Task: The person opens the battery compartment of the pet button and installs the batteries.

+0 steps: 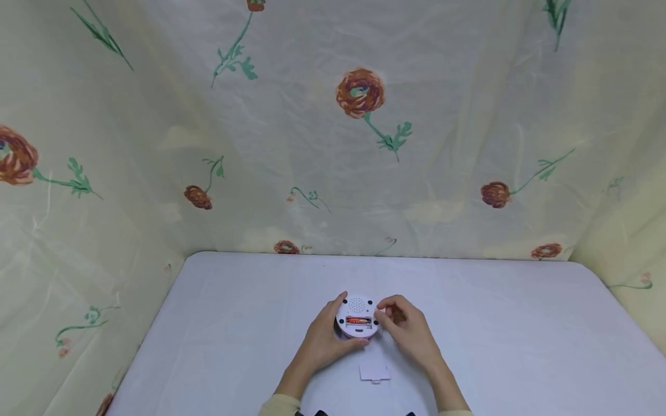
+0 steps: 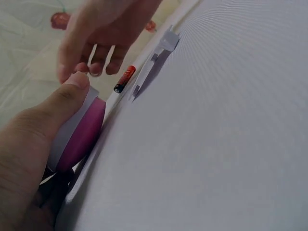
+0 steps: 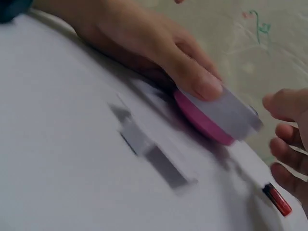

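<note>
My left hand (image 1: 325, 341) grips a round white device (image 1: 356, 304) with a pink lower part, thumb on the near rim and a finger at the far side. Its underside faces up, with a dotted speaker grille, dark feet and an open battery compartment holding a red-orange battery (image 1: 358, 320). My right hand (image 1: 411, 329) hovers by the device's right edge, fingers loosely bent, with nothing seen between them. Beneath the right hand a loose red and black battery (image 3: 277, 199) shows in the right wrist view; in the head view that hand hides it.
A white battery cover (image 1: 374, 372) with a small tab lies on the white table (image 1: 234, 323), nearer to me than the device. Pale flowered curtains (image 1: 442, 115) hang behind the table and along its sides.
</note>
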Demonstrator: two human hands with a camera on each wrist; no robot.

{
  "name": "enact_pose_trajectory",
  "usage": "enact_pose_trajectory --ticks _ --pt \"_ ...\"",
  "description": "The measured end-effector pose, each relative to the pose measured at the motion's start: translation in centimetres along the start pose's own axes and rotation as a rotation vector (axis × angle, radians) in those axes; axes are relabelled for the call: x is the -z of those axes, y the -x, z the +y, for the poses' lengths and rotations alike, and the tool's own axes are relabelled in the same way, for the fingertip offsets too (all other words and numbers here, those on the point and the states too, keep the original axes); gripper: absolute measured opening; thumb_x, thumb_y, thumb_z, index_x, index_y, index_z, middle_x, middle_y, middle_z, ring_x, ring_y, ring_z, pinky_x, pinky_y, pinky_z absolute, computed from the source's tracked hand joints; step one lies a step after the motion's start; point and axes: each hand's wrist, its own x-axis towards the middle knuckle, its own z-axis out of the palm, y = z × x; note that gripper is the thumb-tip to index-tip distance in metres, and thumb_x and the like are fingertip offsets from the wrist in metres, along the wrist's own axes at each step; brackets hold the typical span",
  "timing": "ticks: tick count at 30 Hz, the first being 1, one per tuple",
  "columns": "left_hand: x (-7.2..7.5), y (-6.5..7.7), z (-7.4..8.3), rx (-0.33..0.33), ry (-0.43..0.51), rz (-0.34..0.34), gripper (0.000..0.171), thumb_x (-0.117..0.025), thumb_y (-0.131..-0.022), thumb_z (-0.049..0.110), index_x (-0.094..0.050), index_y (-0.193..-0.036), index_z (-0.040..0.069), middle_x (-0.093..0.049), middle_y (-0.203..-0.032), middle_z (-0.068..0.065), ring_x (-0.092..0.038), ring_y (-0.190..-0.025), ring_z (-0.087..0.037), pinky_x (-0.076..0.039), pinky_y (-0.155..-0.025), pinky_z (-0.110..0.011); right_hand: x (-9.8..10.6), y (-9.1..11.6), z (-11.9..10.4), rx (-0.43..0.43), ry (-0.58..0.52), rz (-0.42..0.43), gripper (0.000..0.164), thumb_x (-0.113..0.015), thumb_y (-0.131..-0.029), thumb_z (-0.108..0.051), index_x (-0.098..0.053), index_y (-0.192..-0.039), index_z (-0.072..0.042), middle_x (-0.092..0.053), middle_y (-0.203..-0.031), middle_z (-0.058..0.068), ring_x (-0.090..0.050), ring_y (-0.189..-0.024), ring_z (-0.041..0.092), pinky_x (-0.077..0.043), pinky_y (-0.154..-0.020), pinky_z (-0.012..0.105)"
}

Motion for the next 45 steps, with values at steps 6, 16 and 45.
enact_pose_trajectory --ticks 6,16,45 --pt "0.0 0.1 0.0 0.009 -0.017 -0.002 0.104 -0.073 -0.064 0.066 -0.026 -0.149 0.027 -0.048 -0.141 -0.006 -0.047 -0.129 -0.023 -0.042 -0.104 -0.047 1.6 -0.1 1.9 0.055 0.187 0.133 0.024 -0.063 -0.082 0.000 -0.063 -0.103 -0.010 -0.058 -0.097 0.003 -0.053 -0.092 0.014 -0.045 -0.080 0.026" --pt "-0.2 0.1 -0.1 0.006 -0.017 -0.006 0.105 -0.073 -0.065 0.067 -0.027 -0.149 0.026 -0.047 -0.142 -0.006 -0.046 -0.130 -0.024 -0.041 -0.105 -0.047 1.9 0.0 3.7 0.022 0.254 0.080 0.041 -0.055 -0.072 0.008 -0.062 -0.108 -0.011 -0.060 -0.106 0.005 -0.054 -0.103 0.026 -0.033 -0.093 0.050" --pt "0.0 0.2 0.1 -0.004 0.018 -0.005 0.104 -0.077 -0.063 0.062 -0.027 -0.148 0.029 -0.042 -0.147 -0.002 -0.041 -0.134 -0.023 -0.038 -0.107 -0.048 1.5 0.2 3.8 0.018 0.373 0.096 0.017 -0.067 -0.086 -0.010 -0.070 -0.103 -0.012 -0.062 -0.097 0.003 -0.052 -0.094 0.022 -0.037 -0.086 0.043"
